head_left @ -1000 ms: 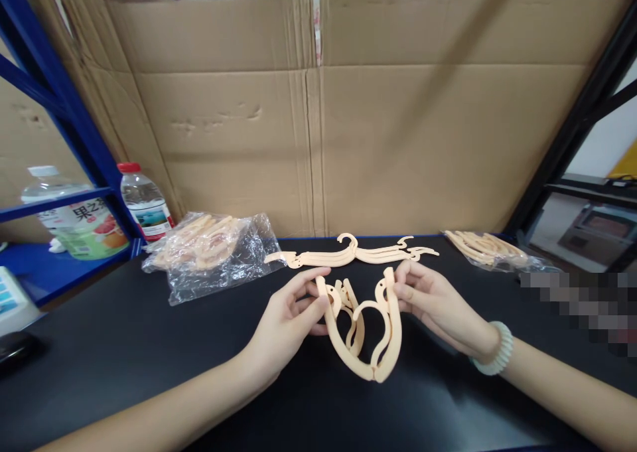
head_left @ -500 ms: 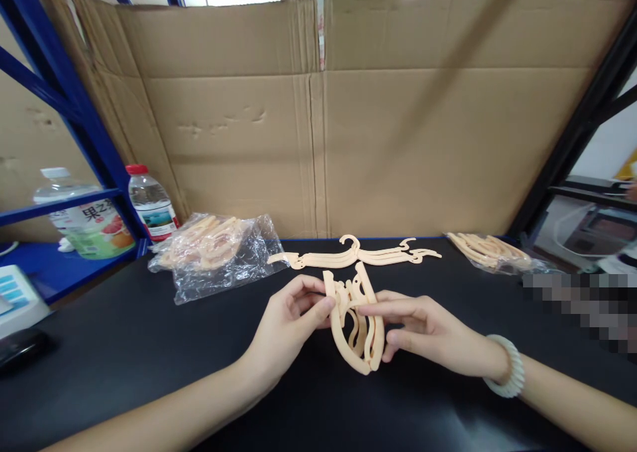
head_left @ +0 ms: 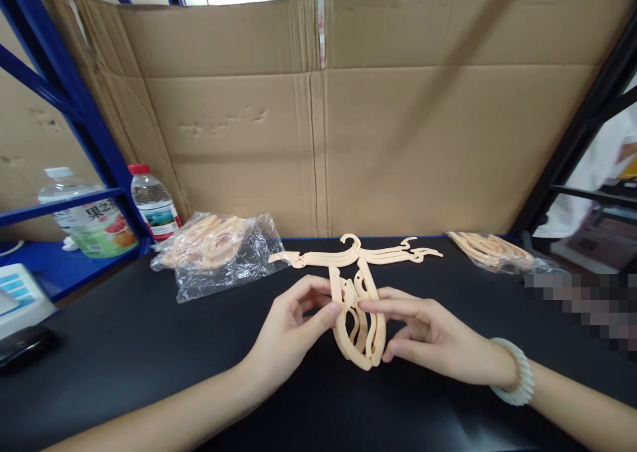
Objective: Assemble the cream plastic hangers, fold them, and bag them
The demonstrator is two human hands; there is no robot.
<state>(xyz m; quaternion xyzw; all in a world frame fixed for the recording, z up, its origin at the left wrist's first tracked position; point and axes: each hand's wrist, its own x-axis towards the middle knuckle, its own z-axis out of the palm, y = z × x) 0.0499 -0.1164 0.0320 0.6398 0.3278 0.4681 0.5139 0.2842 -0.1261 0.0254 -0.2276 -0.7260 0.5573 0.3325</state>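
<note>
A folded beige plastic clothes hanger (head_left: 374, 346) stands tilted between my hands, its arms meeting in a point at the bottom. My left hand (head_left: 298, 322) pinches its left arm between thumb and fingers. On the opposite side, my right hand (head_left: 432, 336) has its fingers around the right arm, one fingertip reaching over the front into the frame. Just behind lies an unfolded beige hanger (head_left: 331, 259), spread flat with its hook pointing away from me. My fingers hide parts of the folded hanger's edges.
Bagged beige hangers (head_left: 209, 243) lie on the black table (head_left: 124, 366) at the left, and another bag of hangers (head_left: 490, 249) at the right. A cardboard wall (head_left: 223, 140) closes the back. Bottles (head_left: 154, 203), a blue shelf frame (head_left: 74, 100) and a black mouse (head_left: 27, 347) are on the left.
The folded hanger has shifted slightly right and up and stands a little more upright. My right hand has moved slightly right. The unfolded hanger stays put.
</note>
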